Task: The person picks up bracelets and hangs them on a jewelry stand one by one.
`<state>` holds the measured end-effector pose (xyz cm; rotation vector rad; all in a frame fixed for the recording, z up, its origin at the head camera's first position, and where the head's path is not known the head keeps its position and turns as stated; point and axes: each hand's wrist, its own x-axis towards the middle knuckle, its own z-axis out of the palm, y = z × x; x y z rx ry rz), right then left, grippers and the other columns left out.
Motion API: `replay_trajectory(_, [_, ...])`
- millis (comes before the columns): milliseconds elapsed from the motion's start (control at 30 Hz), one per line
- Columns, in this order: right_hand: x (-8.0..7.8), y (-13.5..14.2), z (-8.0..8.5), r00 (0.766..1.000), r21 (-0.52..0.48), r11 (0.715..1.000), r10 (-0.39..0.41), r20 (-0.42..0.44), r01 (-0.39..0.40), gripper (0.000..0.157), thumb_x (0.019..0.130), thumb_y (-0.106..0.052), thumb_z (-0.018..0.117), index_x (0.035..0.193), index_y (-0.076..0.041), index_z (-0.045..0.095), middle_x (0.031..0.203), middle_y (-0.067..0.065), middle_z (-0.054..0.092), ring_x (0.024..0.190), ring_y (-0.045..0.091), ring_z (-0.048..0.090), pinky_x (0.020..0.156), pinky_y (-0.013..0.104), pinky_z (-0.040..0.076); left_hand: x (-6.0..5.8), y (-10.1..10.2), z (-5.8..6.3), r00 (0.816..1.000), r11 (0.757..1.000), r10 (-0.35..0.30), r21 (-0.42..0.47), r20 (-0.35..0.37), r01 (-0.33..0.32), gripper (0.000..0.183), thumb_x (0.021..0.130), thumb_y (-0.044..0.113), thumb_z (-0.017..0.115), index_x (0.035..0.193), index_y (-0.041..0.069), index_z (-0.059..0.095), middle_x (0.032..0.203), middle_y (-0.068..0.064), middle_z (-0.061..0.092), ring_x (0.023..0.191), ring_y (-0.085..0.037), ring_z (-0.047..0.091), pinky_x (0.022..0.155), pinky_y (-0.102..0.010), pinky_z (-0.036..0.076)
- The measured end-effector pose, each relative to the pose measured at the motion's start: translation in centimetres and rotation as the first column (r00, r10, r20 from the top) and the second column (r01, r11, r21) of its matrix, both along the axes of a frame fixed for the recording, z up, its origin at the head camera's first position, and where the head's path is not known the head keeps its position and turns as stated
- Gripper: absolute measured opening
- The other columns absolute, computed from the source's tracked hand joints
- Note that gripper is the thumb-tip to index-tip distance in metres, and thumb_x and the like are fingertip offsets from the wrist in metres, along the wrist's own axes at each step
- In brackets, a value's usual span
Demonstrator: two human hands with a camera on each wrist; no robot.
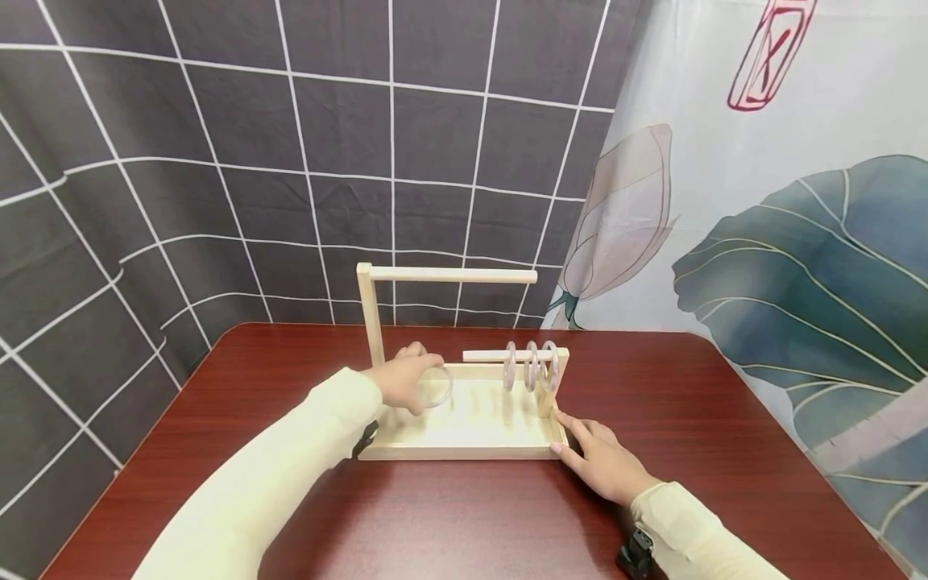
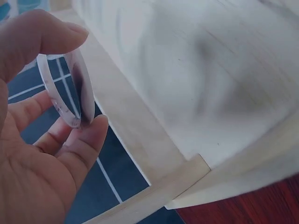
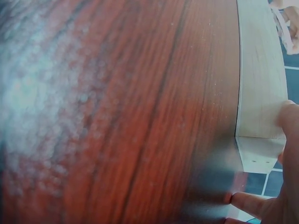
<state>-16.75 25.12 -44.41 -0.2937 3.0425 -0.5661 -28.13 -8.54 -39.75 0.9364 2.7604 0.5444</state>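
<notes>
My left hand (image 1: 404, 382) holds a pale, translucent bangle (image 2: 86, 88) between thumb and fingertips, over the left part of a light wooden tray (image 1: 464, 453). The tray belongs to a rack with two posts. From the tall left post (image 1: 370, 314) an upper rod (image 1: 453, 275) runs to the right; from the short right post a lower rod (image 1: 482, 355) points left. Three similar bangles (image 1: 510, 379) hang on the lower rod near its post. My right hand (image 1: 605, 466) rests against the tray's right end, thumb at the front corner, fingers extended.
The rack stands on a reddish-brown table (image 1: 464, 515). Behind it hangs a dark grey cloth (image 1: 333, 209) with a white grid. A pale curtain (image 1: 696, 97) with lotus prints hangs at the right. Both forearms reach in from the front.
</notes>
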Motion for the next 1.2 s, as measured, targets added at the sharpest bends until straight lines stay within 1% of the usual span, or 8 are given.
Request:
replay_trajectory(100, [0.0,0.0,0.0,1.0,0.001,1.0,0.0,0.002,0.0,0.062,0.095,-0.055,0.048,0.147,-0.023,0.041,0.133,0.019,0.05,0.127,0.039,0.043,0.095,0.058,0.042,0.2,-0.1,0.4,1.0,0.999,0.01,0.034,0.024,-0.011,0.077,0.057,0.002,0.081,0.128,0.008,0.053,0.112,-0.016,0.046,0.103,-0.028,0.04,0.084,-0.041,0.046])
replay_trajectory(300, [0.2,0.0,0.2,1.0,-0.004,1.0,0.002,0.002,-0.002,0.061,0.095,-0.054,0.049,0.147,-0.023,0.041,0.132,0.018,0.051,0.127,0.038,0.043,0.095,0.057,0.042,0.9,-0.7,0.7,0.999,0.996,0.025,0.09,0.025,-0.027,0.073,0.057,0.002,0.08,0.126,0.006,0.054,0.111,-0.017,0.047,0.103,-0.028,0.042,0.086,-0.041,0.045])
replay_trajectory(533, [0.3,-0.1,0.4,1.0,-0.011,1.0,0.005,0.005,-0.005,0.061,0.095,-0.054,0.049,0.146,-0.022,0.042,0.132,0.018,0.051,0.126,0.039,0.043,0.095,0.058,0.042,1.2,-1.3,0.5,0.997,0.988,0.068,0.141,0.029,-0.071,0.076,0.058,0.003,0.078,0.129,0.008,0.053,0.115,-0.018,0.047,0.104,-0.027,0.042,0.083,-0.04,0.046])
replay_trajectory(733, [0.3,-0.2,0.4,1.0,-0.014,1.0,0.007,0.004,-0.007,0.061,0.095,-0.054,0.049,0.146,-0.022,0.042,0.132,0.018,0.051,0.126,0.039,0.043,0.095,0.058,0.042,1.2,-1.9,0.4,0.998,0.973,0.058,0.223,0.029,-0.063,0.073,0.058,0.005,0.076,0.127,0.007,0.053,0.117,-0.021,0.047,0.101,-0.025,0.042,0.077,-0.036,0.046])
replay_trajectory(933, [0.3,-0.1,0.4,1.0,-0.013,1.0,0.005,0.006,-0.005,0.061,0.095,-0.053,0.049,0.146,-0.021,0.042,0.133,0.019,0.05,0.127,0.04,0.043,0.095,0.058,0.041,1.5,-2.2,0.2,0.997,0.952,0.073,0.296,0.038,-0.081,0.074,0.06,0.007,0.079,0.13,0.008,0.051,0.112,-0.019,0.045,0.097,-0.024,0.043,0.074,-0.032,0.046])
replay_trajectory(1033, [0.2,-0.1,0.3,1.0,-0.01,1.0,0.007,0.005,-0.007,0.061,0.095,-0.053,0.049,0.146,-0.021,0.042,0.133,0.019,0.05,0.127,0.04,0.043,0.095,0.058,0.041,1.9,-2.2,0.4,0.995,0.936,0.083,0.34,0.054,-0.096,0.075,0.062,0.008,0.079,0.13,0.007,0.05,0.112,-0.019,0.045,0.097,-0.027,0.048,0.073,-0.031,0.047])
replay_trajectory(1100, [0.2,-0.1,0.3,1.0,-0.008,1.0,0.01,0.004,-0.01,0.061,0.095,-0.053,0.049,0.146,-0.021,0.042,0.132,0.019,0.051,0.126,0.04,0.043,0.095,0.058,0.041,2.2,-2.2,0.5,0.993,0.917,0.09,0.381,0.079,-0.113,0.075,0.062,0.007,0.079,0.131,0.007,0.049,0.112,-0.019,0.044,0.099,-0.031,0.051,0.074,-0.031,0.049])
replay_trajectory(1200, [0.1,0.0,0.2,1.0,-0.007,1.0,0.011,0.003,-0.011,0.061,0.095,-0.054,0.049,0.146,-0.021,0.042,0.132,0.019,0.051,0.127,0.039,0.043,0.096,0.058,0.041,2.6,-2.2,0.7,0.988,0.879,0.086,0.457,0.128,-0.136,0.075,0.064,0.004,0.078,0.132,0.006,0.048,0.115,-0.021,0.043,0.103,-0.039,0.053,0.077,-0.033,0.052])
